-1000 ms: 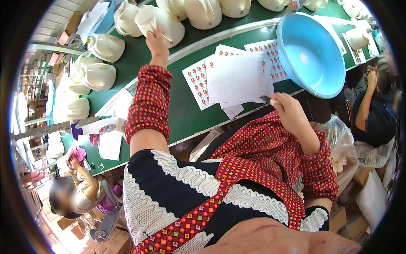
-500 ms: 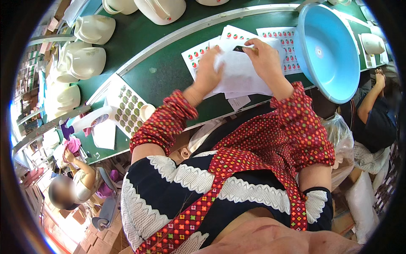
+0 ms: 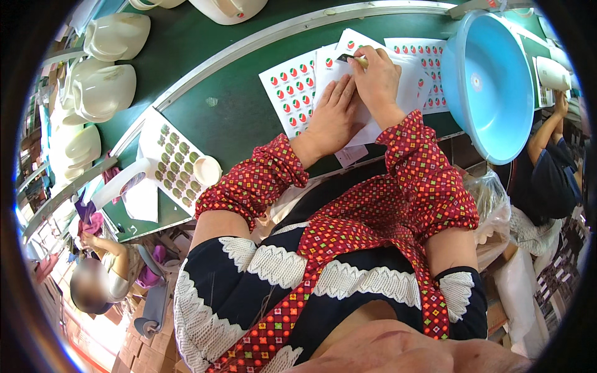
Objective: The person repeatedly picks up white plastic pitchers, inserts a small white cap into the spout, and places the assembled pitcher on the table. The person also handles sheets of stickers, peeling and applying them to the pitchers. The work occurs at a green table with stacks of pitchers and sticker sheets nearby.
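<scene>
My left hand (image 3: 333, 118) lies with fingers stretched out, pressing on a white sheet (image 3: 323, 73) on the green table. In my right hand (image 3: 378, 78) is a small knife (image 3: 349, 59) with a dark blade and a pale handle, pinched between the fingers. Its tip is over the sheet, close to a round red-and-green mark; whether it touches is too small to tell. Beside and under this sheet are printed sheets (image 3: 289, 93) with rows of the same marks. My hands hide part of the pile.
A big blue basin (image 3: 488, 93) stands right of the sheets. To the left are a sheet of green-brown decals (image 3: 172, 155), a small white cup (image 3: 207, 170) and a white bottle (image 3: 127, 178). Cream-coloured rounded vessels (image 3: 104, 90) line the left beyond a metal rail (image 3: 267, 40). Other people sit on both sides.
My left hand has come down flat on the paper from a raised, blurred pose. A printed mark now shows near the knife, where blank paper was. The whole view has shifted slightly.
</scene>
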### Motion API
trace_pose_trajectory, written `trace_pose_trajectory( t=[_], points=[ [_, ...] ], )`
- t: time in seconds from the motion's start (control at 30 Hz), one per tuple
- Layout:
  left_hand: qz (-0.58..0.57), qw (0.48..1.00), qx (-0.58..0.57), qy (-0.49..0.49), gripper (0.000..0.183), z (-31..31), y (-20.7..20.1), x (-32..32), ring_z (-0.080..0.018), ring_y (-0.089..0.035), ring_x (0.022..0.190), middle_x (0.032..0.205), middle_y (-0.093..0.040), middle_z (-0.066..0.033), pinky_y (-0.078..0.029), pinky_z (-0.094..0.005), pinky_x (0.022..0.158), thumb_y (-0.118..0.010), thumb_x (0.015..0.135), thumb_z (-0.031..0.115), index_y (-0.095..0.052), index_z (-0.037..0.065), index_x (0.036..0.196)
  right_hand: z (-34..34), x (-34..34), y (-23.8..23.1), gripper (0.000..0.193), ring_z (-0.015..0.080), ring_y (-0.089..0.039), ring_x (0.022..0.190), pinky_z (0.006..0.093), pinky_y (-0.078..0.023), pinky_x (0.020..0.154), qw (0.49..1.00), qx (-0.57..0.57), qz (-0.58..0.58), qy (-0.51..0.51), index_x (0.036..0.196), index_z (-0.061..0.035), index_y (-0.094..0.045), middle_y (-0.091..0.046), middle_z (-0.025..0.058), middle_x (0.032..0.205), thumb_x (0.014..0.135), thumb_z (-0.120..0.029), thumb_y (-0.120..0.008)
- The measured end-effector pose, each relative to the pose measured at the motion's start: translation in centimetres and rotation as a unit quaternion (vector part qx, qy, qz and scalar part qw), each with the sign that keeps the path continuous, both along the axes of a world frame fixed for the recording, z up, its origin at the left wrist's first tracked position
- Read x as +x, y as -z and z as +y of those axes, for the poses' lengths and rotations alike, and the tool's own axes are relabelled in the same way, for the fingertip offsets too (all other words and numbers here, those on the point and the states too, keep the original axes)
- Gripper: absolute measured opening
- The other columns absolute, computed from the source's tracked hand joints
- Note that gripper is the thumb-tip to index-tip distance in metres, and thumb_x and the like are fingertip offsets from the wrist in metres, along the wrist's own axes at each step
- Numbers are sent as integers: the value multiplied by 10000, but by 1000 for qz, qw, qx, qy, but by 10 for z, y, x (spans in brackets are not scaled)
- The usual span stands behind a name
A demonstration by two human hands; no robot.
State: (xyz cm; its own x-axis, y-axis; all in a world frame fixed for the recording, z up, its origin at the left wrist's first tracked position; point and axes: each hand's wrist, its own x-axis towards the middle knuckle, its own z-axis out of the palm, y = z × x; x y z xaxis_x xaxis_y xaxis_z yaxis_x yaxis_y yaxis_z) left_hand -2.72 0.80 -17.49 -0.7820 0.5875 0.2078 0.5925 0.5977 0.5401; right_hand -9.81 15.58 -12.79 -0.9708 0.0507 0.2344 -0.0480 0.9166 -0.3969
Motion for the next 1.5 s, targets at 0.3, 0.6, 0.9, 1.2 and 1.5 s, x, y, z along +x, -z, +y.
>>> trace_pose_trajectory(
  t=[0.3, 0.6, 0.9, 1.2, 1.5],
  points=[
    [29, 1000, -4, 6, 854, -1, -13, 3, -552, -153, 1618, 1719, -306, -233, -142, -658, 1317, -793, 927, 429, -482, 14, 1605, -2, 1, -5, 169, 298, -708, 987, 476, -444, 911, 999, 28, 21, 3, 1074, -171, -743, -733, 49, 1052, 956, -282, -792],
    [41, 999, -13, 10, 853, 1, -16, 7, -555, -151, 1617, 1714, -309, -241, -147, -657, 1316, -779, 936, 454, -487, 10, 1602, -1, 2, -6, 268, 268, -713, 964, 472, -427, 916, 999, -1, 33, -8, 1024, -150, -749, -750, 21, 998, 895, -362, -850],
    [63, 998, -28, 1, 861, 4, -12, 9, -577, -139, 1604, 1708, -309, -243, -111, -724, 1289, -738, 946, 487, -461, 21, 1615, -14, 11, -12, 326, 265, -685, 930, 468, -397, 933, 994, 5, 76, -80, 946, -128, -737, -753, 25, 920, 792, -343, -929],
    [66, 993, 73, -65, 592, -36, -39, -9, -445, -392, 1507, 1543, -483, -241, -225, -668, 1290, -808, 907, 306, -627, 28, 1398, -15, 31, -91, 342, 172, -707, 788, 330, -558, 734, 959, -279, 18, -40, 932, -17, -716, -756, 79, 870, 786, -196, -969],
    [252, 784, 280, -494, 873, -295, -93, -253, -507, -376, 1363, 1496, -352, -392, -358, -579, 1157, -835, 890, 248, -335, -187, 1458, 5, 40, -127, 342, 63, -595, 699, 201, -454, 617, 923, -381, -36, 29, 943, 17, -772, -714, 27, 796, 897, -286, -922]
  ],
)
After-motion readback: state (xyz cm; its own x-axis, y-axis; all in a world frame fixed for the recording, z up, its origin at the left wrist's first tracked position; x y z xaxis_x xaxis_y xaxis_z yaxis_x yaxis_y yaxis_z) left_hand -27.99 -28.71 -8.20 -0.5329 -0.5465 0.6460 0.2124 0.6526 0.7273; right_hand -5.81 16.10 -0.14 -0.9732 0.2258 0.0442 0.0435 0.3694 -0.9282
